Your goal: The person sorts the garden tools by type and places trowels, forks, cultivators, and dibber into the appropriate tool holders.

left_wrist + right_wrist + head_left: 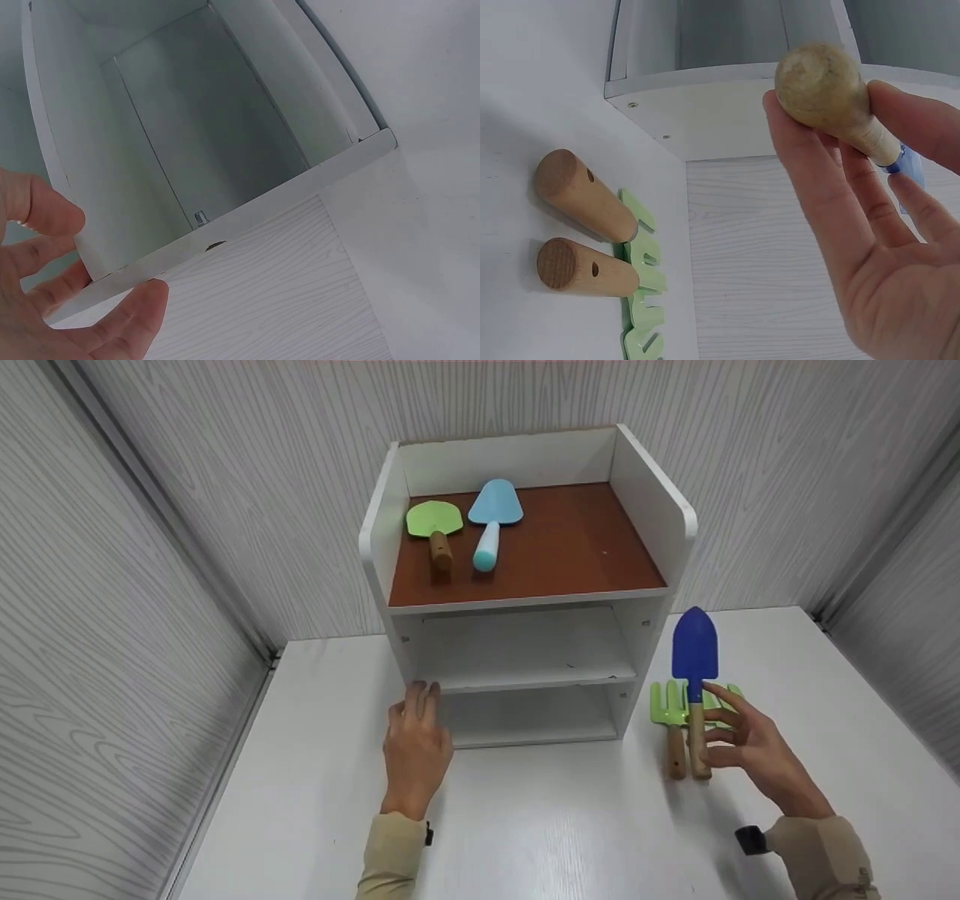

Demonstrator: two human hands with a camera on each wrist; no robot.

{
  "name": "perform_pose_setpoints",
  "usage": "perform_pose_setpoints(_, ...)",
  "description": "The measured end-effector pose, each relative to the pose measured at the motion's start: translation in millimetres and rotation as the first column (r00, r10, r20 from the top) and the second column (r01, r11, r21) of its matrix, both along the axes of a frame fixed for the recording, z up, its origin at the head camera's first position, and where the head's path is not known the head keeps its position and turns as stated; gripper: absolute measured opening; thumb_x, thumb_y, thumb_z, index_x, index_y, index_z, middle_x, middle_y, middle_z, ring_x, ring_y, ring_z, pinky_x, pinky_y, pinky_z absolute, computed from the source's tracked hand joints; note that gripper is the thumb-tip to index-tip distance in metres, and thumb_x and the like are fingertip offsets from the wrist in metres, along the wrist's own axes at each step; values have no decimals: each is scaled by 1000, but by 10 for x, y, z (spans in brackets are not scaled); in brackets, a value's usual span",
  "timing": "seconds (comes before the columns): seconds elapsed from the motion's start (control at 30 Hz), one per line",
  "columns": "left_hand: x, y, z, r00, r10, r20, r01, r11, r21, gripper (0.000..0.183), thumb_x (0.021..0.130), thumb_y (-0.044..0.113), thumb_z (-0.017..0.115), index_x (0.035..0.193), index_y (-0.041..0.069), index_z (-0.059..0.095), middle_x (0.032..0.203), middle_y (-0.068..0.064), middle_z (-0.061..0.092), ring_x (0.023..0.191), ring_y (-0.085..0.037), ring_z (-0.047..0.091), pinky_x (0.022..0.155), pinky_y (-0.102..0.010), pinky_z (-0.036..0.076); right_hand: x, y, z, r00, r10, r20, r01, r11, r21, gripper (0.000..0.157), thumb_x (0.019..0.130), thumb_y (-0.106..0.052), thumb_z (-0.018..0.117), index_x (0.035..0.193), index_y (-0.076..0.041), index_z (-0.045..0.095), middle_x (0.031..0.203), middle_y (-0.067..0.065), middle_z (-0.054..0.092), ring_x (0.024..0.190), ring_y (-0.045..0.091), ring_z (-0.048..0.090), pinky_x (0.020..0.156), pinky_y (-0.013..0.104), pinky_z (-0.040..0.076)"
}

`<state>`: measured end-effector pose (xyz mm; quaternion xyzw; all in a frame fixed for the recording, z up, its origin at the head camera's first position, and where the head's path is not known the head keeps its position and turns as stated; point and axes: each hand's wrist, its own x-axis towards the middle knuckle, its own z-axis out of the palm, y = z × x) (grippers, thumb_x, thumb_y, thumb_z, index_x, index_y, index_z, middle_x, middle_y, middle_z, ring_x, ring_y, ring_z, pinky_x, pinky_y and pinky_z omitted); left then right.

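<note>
One blue trowel (695, 658) pinched in right hand (756, 744); left hand (416, 751), apart, grips shelf unit (525, 601).

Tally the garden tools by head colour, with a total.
Green: 3 (a spade on top of the shelf unit, two pronged tools on the table)
Light blue: 1 (a scoop, beside the spade)
Dark blue: 1 (a trowel, in the right hand)
Total: 5

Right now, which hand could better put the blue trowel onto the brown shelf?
Probably the right hand: it holds the blue trowel; the brown shelf has space rightward. The left hand touches the cabinet at its left edge.
</note>
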<state>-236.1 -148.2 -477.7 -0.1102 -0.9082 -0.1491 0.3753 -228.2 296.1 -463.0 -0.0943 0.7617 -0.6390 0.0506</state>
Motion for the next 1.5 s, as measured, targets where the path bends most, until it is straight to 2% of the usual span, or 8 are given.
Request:
perform_pose_setpoints(0.47,-3,-6,-4,1000,-6,8,6,1000,16,53,81,-6,70,132,-6,59,133,-20,55,97,-44,61,72,-45,59,6,-69,39,993,-22,-112,20,1000,-22,94,78,19,71,159,-12,33,122,9,64,101,21,69,78,31,59)
perform_pose_setpoints(0.67,-8,-5,-3,1000,-10,12,9,1000,20,52,82,-5,70,132,-5,59,133,-20,55,97,-44,60,73,-45,59,8,-72,47,987,-15,-157,6,998,-58,93,79,21,70,158,-12,35,122,5,65,97,18,69,75,30,59)
perform_pose_setpoints(0.8,-9,-1,-1,1000,-3,11,3,1000,14,51,82,-5,68,132,-5,60,133,-19,55,97,-43,60,72,-45,59,6,-84,51,981,-1,-196,-10,998,-55,93,78,24,66,158,-11,35,122,1,65,98,16,68,73,29,58)
perform_pose_setpoints(0.9,-7,2,2,1000,0,15,0,1000,10,51,82,-4,68,132,-5,60,133,-19,55,98,-43,60,73,-45,59,1,-101,60,976,10,-219,-14,1000,-17,93,78,25,64,158,-11,35,123,1,65,99,15,67,73,28,58)
perform_pose_setpoints(1.1,-1,-3,15,1000,11,16,-11,1000,0,52,82,-3,71,133,-5,59,134,-20,55,98,-43,60,74,-45,59,-8,-144,92,972,-6,-237,11,1000,20,92,79,24,64,158,-11,36,122,3,66,100,16,67,76,29,58)
perform_pose_setpoints(1.23,7,-8,13,1000,17,13,-17,1000,5,53,81,-4,72,133,-5,59,134,-20,54,98,-43,61,74,-45,59,-9,-188,104,971,-11,-239,13,1000,9,90,80,22,67,158,-11,36,122,6,66,101,18,68,80,29,58)
perform_pose_setpoints(1.5,19,4,1,999,14,36,-14,1000,7,55,81,-3,73,134,-4,59,136,-19,54,101,-43,60,73,-45,59,0,-250,121,971,-21,-239,33,998,46,89,81,19,69,158,-13,36,122,-1,64,105,14,67,81,29,57)
